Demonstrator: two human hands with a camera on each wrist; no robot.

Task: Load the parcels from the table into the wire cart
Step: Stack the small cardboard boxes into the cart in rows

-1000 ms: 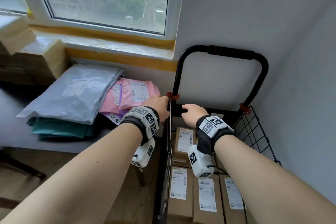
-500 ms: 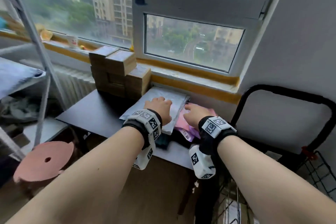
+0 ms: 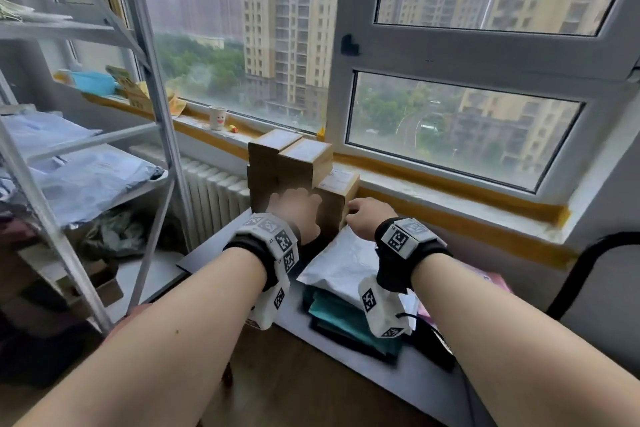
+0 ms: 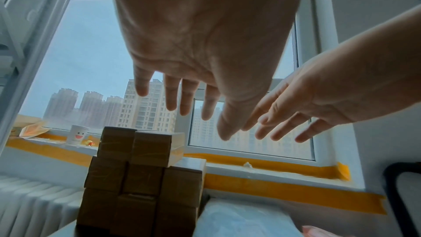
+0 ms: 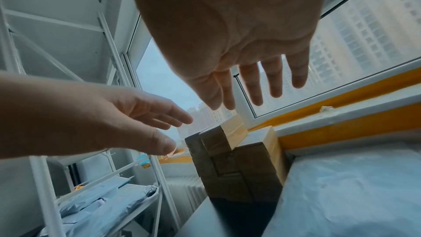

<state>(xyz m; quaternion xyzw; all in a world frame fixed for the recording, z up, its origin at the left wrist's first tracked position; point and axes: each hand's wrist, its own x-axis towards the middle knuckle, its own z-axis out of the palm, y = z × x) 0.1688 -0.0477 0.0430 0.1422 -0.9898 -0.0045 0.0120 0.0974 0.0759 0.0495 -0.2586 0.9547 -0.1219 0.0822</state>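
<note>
Two bare hands, left hand (image 3: 294, 210), right hand (image 3: 367, 220), unlabelled cardboard boxes (image 3: 294, 166)

From the head view I saw the stacked boxes (image 3: 294, 166) at frame centre on the table (image 3: 207, 250), against the window sill (image 3: 450, 184). The mailer pile (image 3: 343, 263) lay right of them, lower centre. The shelf rack (image 3: 104, 149) filled the left; the cart handle (image 3: 588, 263) sat at the right edge.

brown cardboard boxes (image 3: 298, 163), a white mailer bag (image 3: 341, 262) over a teal bag (image 3: 349, 321), a pink parcel (image 3: 491, 279), black-and-white patterned wrist markers (image 3: 401, 236), yellow-orange tape (image 3: 460, 189) along the sill.
</note>
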